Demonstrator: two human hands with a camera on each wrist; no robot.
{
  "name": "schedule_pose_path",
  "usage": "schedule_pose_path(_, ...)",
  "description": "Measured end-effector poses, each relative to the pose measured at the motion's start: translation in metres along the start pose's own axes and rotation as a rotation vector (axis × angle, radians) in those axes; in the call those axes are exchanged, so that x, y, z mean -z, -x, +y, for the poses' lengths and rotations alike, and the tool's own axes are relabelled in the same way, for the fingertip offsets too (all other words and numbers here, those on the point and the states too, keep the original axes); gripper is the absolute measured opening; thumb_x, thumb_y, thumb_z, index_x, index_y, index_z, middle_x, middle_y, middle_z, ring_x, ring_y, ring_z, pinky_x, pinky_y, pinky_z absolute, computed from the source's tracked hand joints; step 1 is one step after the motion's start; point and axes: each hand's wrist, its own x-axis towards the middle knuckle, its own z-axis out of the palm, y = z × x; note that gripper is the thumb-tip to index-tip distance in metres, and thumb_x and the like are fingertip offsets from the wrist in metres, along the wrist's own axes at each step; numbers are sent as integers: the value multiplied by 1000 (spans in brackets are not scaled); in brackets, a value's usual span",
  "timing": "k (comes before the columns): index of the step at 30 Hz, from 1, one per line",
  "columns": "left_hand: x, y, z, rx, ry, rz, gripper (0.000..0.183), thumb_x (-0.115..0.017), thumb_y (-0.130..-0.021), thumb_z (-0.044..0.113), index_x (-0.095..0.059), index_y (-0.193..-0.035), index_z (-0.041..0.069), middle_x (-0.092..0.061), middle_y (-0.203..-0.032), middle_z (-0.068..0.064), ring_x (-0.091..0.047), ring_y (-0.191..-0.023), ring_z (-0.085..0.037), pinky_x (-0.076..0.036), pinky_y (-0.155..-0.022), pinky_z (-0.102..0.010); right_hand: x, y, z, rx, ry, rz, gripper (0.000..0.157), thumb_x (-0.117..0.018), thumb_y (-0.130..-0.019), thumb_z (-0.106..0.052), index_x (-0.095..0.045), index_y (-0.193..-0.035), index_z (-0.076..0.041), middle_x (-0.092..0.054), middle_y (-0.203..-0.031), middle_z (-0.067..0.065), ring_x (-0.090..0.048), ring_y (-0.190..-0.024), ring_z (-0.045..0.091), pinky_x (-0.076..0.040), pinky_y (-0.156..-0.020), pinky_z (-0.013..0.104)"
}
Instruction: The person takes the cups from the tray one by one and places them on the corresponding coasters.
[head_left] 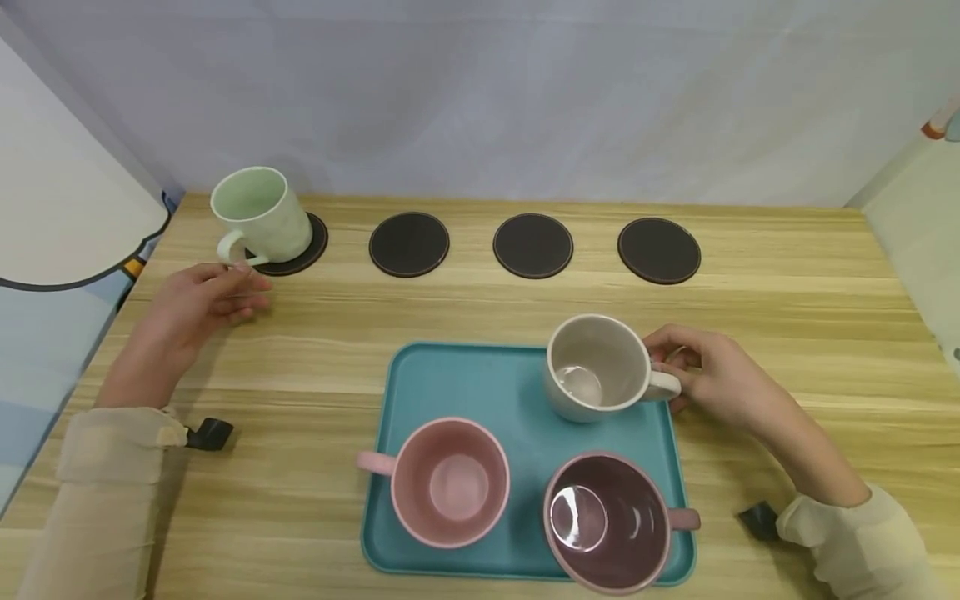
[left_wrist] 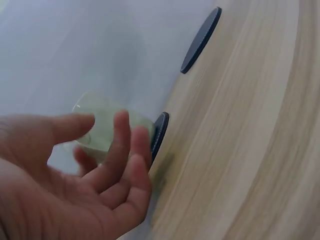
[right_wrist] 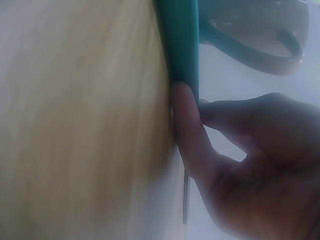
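Note:
A pale green mug [head_left: 264, 218] stands on a dark round coaster [head_left: 318, 242] at the far left. My left hand [head_left: 206, 304] is just below its handle, fingers loosely bent with nothing between them; in the left wrist view the hand [left_wrist: 95, 185] partly covers the mug [left_wrist: 107, 122]. My right hand [head_left: 708, 371] is at the top right corner of a teal tray [head_left: 465, 367]. In the right wrist view its thumb and finger pinch the tray's edge [right_wrist: 182, 45], below the handle of a cream mug [head_left: 596, 367].
On the tray are also a pink mug [head_left: 450, 483], handle to the left, and a mauve mug [head_left: 607, 521], handle to the right. Along the table's back edge lie three more coasters, left [head_left: 408, 244], middle [head_left: 532, 246] and right [head_left: 659, 250], before a pale cloth [head_left: 480, 100].

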Motion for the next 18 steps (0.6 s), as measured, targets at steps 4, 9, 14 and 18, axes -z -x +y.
schedule_pose_path(4, 1, -2, 0, 64, -237, -126, 22, -53, -110, 35, -65, -113, 17, -77, -99, 12, -74, -93, -5, -59, -83, -20, 0, 1, 1, 1, -3, -6, 32, -64, -97, 6, -68, -127, -3, -69, -107, 19, -67, -82, 13, -64, -63, 34)
schedule_pose_path(9, -9, 1, 3, -8, -565, -327, 31, -45, -113, 33, -60, -120, 6, -74, -110, 5, -72, -103, -10, -59, -88, -24, 2, 0, 0, 10, 9, -2, 33, -64, -96, 7, -67, -128, -3, -69, -107, 19, -67, -82, 13, -64, -62, 34)
schedule_pose_path(14, -24, 6, 2, -137, -646, -572, 28, -45, -113, 24, -60, -120, 2, -70, -120, -13, -71, -112, -22, -59, -95, -28, 2, -1, -1, 10, 7, -3, 33, -64, -96, 8, -67, -127, -2, -68, -107, 19, -67, -82, 12, -64, -62, 34)
schedule_pose_path(18, -37, 8, 0, -199, -609, -708, 20, -46, -112, 15, -62, -119, 5, -70, -122, -15, -69, -112, -25, -58, -96, -30, 1, -1, 1, 9, 1, -6, 33, -64, -96, 7, -67, -127, -2, -68, -107, 19, -67, -82, 12, -64, -63, 34)
